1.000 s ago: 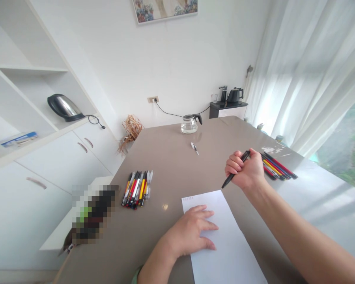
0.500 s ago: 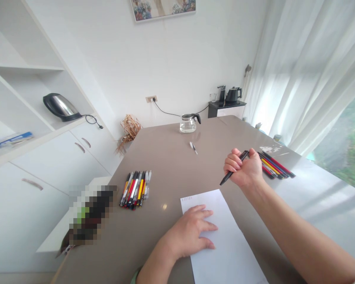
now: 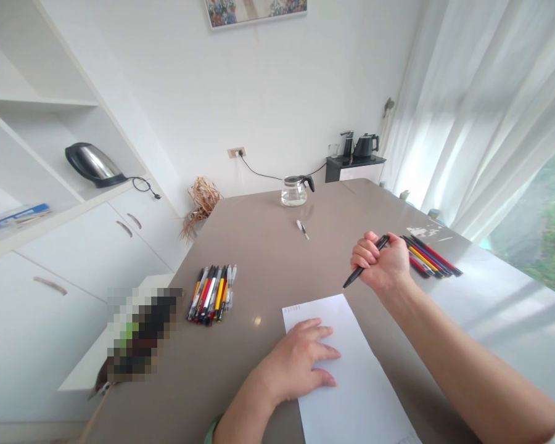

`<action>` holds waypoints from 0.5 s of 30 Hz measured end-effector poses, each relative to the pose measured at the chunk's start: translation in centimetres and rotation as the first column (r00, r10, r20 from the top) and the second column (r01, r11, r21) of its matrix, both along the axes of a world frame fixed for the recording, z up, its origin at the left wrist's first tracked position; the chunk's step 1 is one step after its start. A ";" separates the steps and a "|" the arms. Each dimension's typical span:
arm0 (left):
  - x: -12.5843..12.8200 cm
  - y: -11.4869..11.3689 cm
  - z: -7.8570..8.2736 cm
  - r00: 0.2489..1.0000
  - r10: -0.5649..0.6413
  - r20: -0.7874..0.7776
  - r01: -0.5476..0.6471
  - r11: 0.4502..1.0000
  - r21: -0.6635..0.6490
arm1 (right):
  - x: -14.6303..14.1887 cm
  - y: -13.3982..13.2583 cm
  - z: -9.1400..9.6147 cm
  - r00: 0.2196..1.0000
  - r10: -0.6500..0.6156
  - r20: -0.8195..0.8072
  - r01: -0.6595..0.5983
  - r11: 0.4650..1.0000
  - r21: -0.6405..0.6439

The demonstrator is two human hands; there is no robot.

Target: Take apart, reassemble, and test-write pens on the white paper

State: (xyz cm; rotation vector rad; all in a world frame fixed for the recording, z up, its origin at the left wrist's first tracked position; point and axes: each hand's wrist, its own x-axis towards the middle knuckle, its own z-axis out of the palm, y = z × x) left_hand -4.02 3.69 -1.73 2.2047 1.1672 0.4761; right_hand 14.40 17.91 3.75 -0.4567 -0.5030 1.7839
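My left hand [image 3: 305, 357] lies flat with its fingers spread on a white sheet of paper [image 3: 351, 382]. Small faint marks run along the sheet's far left corner. Past the paper's far right edge, my right hand [image 3: 382, 262] is raised, its fingers wrapped round a black pen [image 3: 359, 271] whose tip slants down to the left. Beyond that hand lies a row of pens [image 3: 432, 256] in red, yellow, blue and black. Left of the paper is a larger bunch of pens [image 3: 210, 296], some of them clear-barrelled.
A single clear-and-black pen [image 3: 302, 229] lies mid-table, with a glass pot [image 3: 294, 191] behind it. The brown table [image 3: 259, 259] reaches towards a small black-topped stand [image 3: 356, 161] with a kettle [image 3: 366, 146]. White cabinets [image 3: 74, 259] line the left; curtains [image 3: 472, 111] hang at right.
Almost nothing differs. Both hands keep their places and the pen stays in my right hand; the view has shifted very slightly.
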 end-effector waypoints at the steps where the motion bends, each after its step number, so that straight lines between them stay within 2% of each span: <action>1: 0.0 0.0 0.0 1.000 0.000 0.001 0.000 1.000 0.000 | 0.0 0.0 0.0 1.000 -0.002 -0.006 0.002 1.000 -0.002; 7: 0.1 -0.1 0.1 1.000 -0.001 -0.016 0.002 1.000 0.010 | -0.4 -0.2 0.3 0.999 0.017 0.038 -0.017 1.000 0.007; 12: 0.2 -0.2 -0.2 1.000 -0.007 0.009 0.007 0.999 0.034 | -1.5 -0.3 0.0 0.982 0.020 0.188 -0.020 1.000 -0.004; 15: 0.0 -0.2 -0.4 0.999 0.002 0.046 -0.004 0.999 0.053 | -2.4 -0.7 -1.0 0.949 0.094 0.301 -0.077 0.995 -0.068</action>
